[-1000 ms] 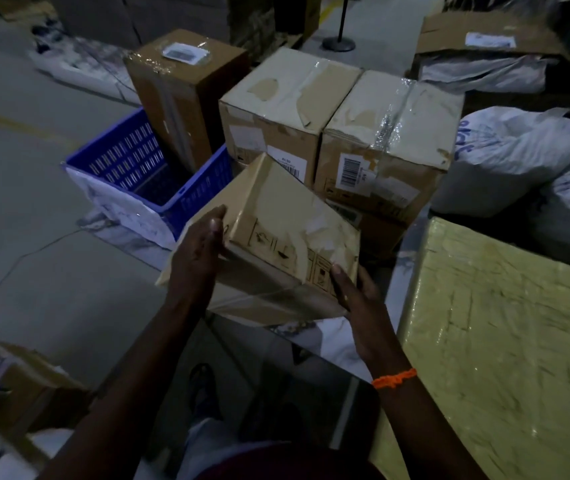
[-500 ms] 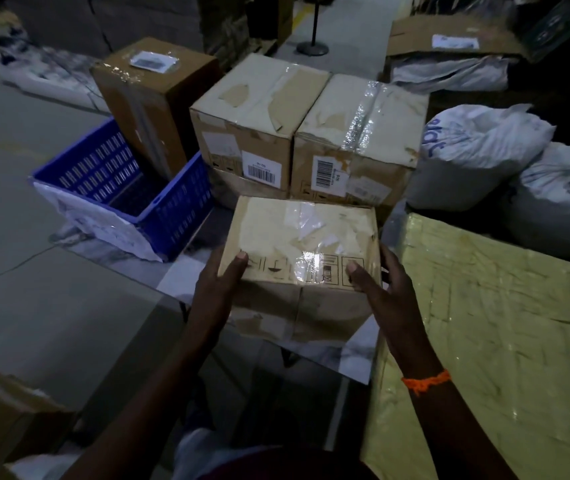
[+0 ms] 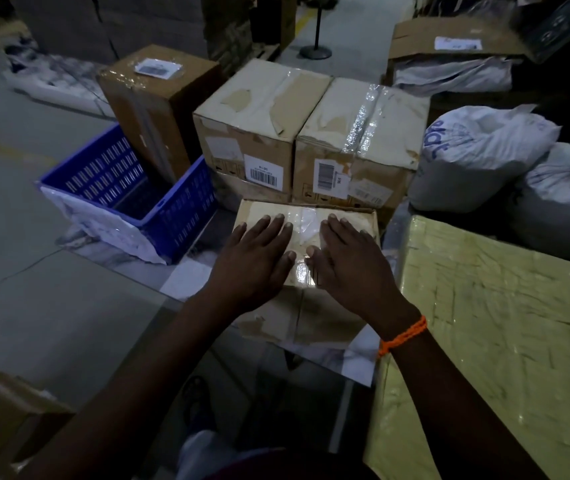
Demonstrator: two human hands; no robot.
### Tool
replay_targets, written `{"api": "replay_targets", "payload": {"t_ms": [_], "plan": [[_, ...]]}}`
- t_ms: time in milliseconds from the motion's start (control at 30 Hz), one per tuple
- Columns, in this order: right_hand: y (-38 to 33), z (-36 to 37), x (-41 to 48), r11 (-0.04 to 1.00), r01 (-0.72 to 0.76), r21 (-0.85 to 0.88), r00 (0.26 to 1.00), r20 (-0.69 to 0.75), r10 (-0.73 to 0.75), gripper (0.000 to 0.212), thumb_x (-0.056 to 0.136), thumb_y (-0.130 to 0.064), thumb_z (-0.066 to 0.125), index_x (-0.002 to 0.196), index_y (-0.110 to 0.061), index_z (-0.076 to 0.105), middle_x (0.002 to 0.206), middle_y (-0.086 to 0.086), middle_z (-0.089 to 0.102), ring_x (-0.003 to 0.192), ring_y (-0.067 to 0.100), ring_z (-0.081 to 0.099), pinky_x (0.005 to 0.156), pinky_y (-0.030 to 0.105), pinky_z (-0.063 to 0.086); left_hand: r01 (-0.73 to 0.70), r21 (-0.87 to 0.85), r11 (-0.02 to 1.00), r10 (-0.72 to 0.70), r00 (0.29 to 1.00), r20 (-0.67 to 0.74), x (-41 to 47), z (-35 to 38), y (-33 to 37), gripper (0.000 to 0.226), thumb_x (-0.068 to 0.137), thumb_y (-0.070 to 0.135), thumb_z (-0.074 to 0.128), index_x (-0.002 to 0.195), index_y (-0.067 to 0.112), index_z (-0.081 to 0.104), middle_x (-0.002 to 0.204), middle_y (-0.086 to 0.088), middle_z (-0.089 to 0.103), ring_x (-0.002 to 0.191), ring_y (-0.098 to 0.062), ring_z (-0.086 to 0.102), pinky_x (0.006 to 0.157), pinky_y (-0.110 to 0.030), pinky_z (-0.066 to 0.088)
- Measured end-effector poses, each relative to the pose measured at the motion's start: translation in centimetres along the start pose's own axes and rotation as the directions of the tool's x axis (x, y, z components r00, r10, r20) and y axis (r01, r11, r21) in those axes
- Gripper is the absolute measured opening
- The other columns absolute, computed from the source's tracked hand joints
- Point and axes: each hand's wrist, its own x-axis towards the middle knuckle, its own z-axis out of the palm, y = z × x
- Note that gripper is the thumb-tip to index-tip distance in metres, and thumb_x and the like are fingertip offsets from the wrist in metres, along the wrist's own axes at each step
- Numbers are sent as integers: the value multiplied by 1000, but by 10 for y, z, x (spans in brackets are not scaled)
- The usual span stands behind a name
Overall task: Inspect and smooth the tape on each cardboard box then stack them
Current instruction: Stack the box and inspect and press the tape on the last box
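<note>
Box [image 3: 325,317] now set down; left grip [image 3: 259,258] and right grip [image 3: 349,268] press flat, open-palmed, on its tape [image 3: 306,220].

Blue slatted plastic crate [image 3: 186,209] on grey concrete floor [image 3: 16,271], white plastic sheet [image 3: 103,223] draped over its near rim. Far right of the crate, bulging white printed sack [image 3: 477,154] against a second white sack [image 3: 567,199]. Right of the crate and nearer, large yellow-green film-wrapped block [image 3: 501,341]. Beyond the crate, black round-based metal post [image 3: 315,51]

Worn tan cardboard box [image 3: 306,306] sits flat, clear tape strip [image 3: 306,221] across its top, in front of two bigger taped boxes [image 3: 311,133].
</note>
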Motion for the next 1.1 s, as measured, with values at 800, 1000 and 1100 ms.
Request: {"api": "replay_targets", "payload": {"t_ms": [800,1000,1100], "plan": [[10,15,-70,974,215,75,961,-191,-198,68,106,-62,30,145,-13,57,155,8,51,147,21,43,118,47,37,-148,-55,987,139,980,-141,-56,16,-5,76,102,69,19,159,20,33,168,-1,21,157,-17,14,126,-46,19],[27,-20,-46,514,-305,802,884,39,466,42,99,-42,67,137,-34,53,129,-15,61,105,2,63,83,24,51,138,-681,719,-325,933,-154,-31,-6,-14,60,97,43,64,149,25,39,153,0,44,140,-22,44,106,-38,44],[39,-13,-26,153,-443,884,846,355,399,40,95,-54,65,131,-34,63,127,-3,72,102,11,73,80,31,60,377,-895,237,-394,880,266,-18,-21,-21,47,97,30,65,140,28,45,127,1,62,109,-15,63,76,-24,51]]}}
